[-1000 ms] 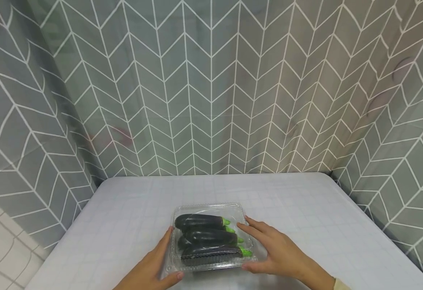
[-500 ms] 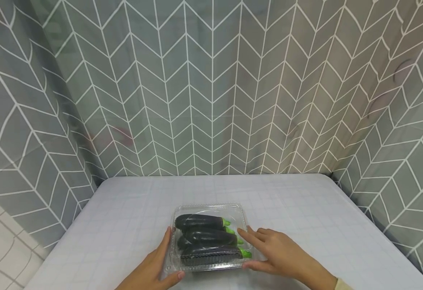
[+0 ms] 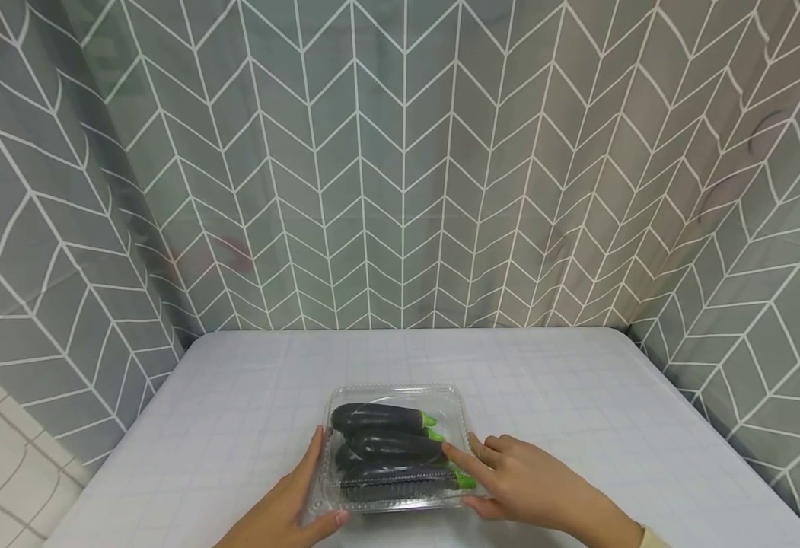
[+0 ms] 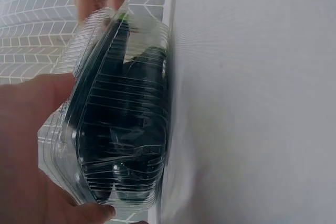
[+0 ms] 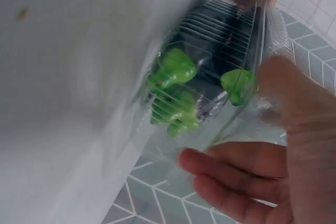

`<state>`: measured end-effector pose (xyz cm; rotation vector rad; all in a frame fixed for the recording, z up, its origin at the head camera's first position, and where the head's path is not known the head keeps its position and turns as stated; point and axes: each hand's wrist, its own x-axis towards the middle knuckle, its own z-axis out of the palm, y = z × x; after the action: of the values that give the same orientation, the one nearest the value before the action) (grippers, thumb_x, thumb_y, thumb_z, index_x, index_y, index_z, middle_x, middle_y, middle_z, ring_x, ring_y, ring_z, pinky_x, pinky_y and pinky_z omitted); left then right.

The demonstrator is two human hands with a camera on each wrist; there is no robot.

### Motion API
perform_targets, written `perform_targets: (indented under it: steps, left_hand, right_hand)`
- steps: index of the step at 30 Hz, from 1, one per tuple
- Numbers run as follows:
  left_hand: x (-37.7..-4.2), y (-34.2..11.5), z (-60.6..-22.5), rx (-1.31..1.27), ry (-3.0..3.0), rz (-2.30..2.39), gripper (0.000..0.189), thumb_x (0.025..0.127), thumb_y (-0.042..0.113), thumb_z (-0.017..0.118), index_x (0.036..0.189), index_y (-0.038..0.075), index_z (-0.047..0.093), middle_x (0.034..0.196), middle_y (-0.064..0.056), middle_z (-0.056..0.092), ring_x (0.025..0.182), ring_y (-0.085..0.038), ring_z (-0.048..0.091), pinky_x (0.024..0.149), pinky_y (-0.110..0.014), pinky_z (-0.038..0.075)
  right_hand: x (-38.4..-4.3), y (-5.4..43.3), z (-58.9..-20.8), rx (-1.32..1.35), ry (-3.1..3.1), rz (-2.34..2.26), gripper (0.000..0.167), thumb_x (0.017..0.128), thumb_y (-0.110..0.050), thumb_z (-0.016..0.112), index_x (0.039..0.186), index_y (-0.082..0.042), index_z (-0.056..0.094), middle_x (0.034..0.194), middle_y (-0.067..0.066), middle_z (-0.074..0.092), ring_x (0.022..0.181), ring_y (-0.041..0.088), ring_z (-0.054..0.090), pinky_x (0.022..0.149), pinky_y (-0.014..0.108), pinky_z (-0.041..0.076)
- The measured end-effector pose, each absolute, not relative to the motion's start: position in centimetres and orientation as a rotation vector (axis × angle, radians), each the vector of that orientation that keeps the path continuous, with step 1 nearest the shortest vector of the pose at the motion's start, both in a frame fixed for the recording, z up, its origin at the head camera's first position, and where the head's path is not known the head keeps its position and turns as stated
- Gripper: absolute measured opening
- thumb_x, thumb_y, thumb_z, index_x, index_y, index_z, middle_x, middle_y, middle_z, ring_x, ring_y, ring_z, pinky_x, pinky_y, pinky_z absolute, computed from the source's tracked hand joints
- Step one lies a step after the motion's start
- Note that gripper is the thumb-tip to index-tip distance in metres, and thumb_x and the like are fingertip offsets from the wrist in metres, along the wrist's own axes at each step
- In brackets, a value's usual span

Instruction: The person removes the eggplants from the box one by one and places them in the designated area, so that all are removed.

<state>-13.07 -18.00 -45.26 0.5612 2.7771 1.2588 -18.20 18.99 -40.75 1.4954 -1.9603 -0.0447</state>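
A clear plastic clamshell container [image 3: 446, 403] stands on the near part of the table, its lid lowered. Inside lie several dark eggplants [image 3: 375, 417] with green stem ends [image 5: 178, 66] toward the right. My left hand [image 3: 283, 506] holds the container's left side, fingers along the edge and thumb [image 4: 94, 212] near the front corner. At the right side, my right hand [image 3: 526, 483] holds the edge. Its index finger reaches onto the lid, its thumb is near the front corner, and its other fingers [image 5: 236, 177] bend beside the wall.
A white checked cloth covers the table [image 3: 564, 396]. A grey curtain [image 3: 400, 167] with white zigzag lines hangs behind the table and along both sides. White tiling [image 3: 9, 457] shows at the lower left.
My right index finger has slid nearer and slightly left over the lid, while the other right fingers have drawn in. The left hand and container stay almost in place.
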Motion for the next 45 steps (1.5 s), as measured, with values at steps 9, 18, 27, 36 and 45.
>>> perform_targets:
  steps: [9,18,27,36,45]
  left_hand:
    - [-13.1,-18.0,-45.0,0.466,2.731,1.296,0.112,0.092,0.05,0.072,0.166,0.003,0.002,0.168,-0.026,0.011,0.147,-0.055,0.024,0.113,-0.074,0.028]
    - [-13.1,-17.6,-44.9,0.388,2.724,1.346,0.111,0.094,0.049,0.072,0.164,-0.002,0.002,0.168,-0.025,0.011,0.148,-0.053,0.019,0.115,-0.074,0.022]
    - [-13.2,-18.0,-44.8,0.404,2.707,1.354,0.109,0.097,0.044,0.071,0.164,-0.004,0.0,0.166,-0.03,0.009,0.146,-0.056,0.019,0.114,-0.075,0.024]
    - [-13.3,-18.7,-44.6,0.523,2.766,1.313,0.106,0.098,0.039,0.072,0.163,-0.006,0.001,0.166,-0.028,0.017,0.149,-0.048,0.024,0.116,-0.067,0.025]
    - [-13.0,-18.1,-44.1,0.279,2.762,1.463,0.089,0.098,0.039,0.069,0.16,-0.007,0.025,0.157,-0.034,0.035,0.14,-0.055,0.038,0.111,-0.072,0.034]
  right_hand:
    - [-17.6,18.5,-40.6,1.451,-2.012,0.034,0.053,0.105,-0.021,0.023,0.139,-0.001,0.059,0.1,0.016,0.077,0.065,0.009,0.055,0.059,0.021,0.052]
    - [-17.8,18.3,-40.2,1.429,-2.045,0.242,0.044,0.104,-0.019,0.033,0.135,-0.002,0.059,0.067,-0.013,0.06,0.062,0.002,0.038,0.056,0.016,0.044]
    - [-18.1,18.3,-39.9,1.406,-2.095,0.373,0.041,0.092,-0.012,0.057,0.132,-0.006,0.062,0.065,-0.016,0.044,0.061,-0.002,0.036,0.052,0.01,0.036]
    - [-18.2,18.1,-39.6,1.402,-2.075,0.424,0.04,0.095,-0.014,0.058,0.133,-0.005,0.061,0.064,-0.016,0.047,0.061,-0.002,0.042,0.053,0.012,0.041]
    - [-18.1,17.4,-39.5,1.373,-2.064,0.421,0.038,0.108,-0.023,0.039,0.133,-0.006,0.061,0.062,-0.016,0.047,0.06,-0.002,0.043,0.054,0.016,0.047]
